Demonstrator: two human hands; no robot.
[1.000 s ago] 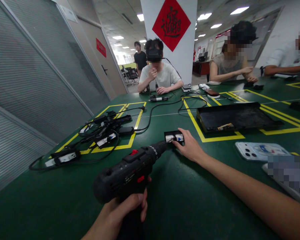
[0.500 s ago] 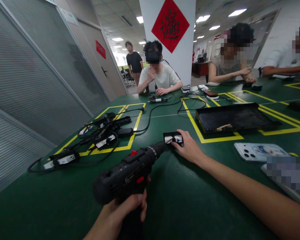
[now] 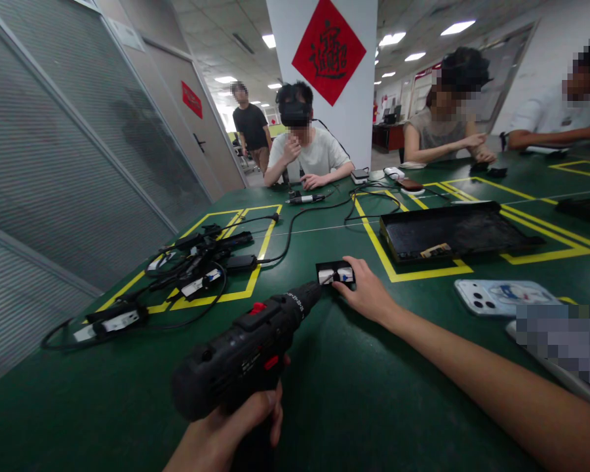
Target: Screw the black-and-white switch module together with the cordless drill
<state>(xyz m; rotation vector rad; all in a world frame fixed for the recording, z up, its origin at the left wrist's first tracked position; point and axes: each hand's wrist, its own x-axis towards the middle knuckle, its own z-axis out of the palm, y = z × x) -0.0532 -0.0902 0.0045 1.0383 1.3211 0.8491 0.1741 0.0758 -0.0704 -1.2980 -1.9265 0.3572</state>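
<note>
A black cordless drill (image 3: 236,357) with red switches is in my left hand (image 3: 240,423), its fingers closed round the handle. The drill slants away from me, chuck forward. Its thin bit reaches a small black rectangular case (image 3: 319,268) with white and a bit of blue inside, lying on the green table. Whether the bit sits in a screw is too small to tell. My right hand (image 3: 371,292) grips this case from its right end, thumb on the near side and fingers over the far side.
To the left lies a tangle of black cables and adapters (image 3: 206,262). A shallow black tray (image 3: 437,229) stands beyond my right hand. Nearer on the right is a phone in a pale blue case (image 3: 511,297). Several people sit or stand past the table (image 3: 314,387).
The view has shifted slightly, moving most things left. The drill's rear end sits a little lower and further left. Both hands keep their hold.
</note>
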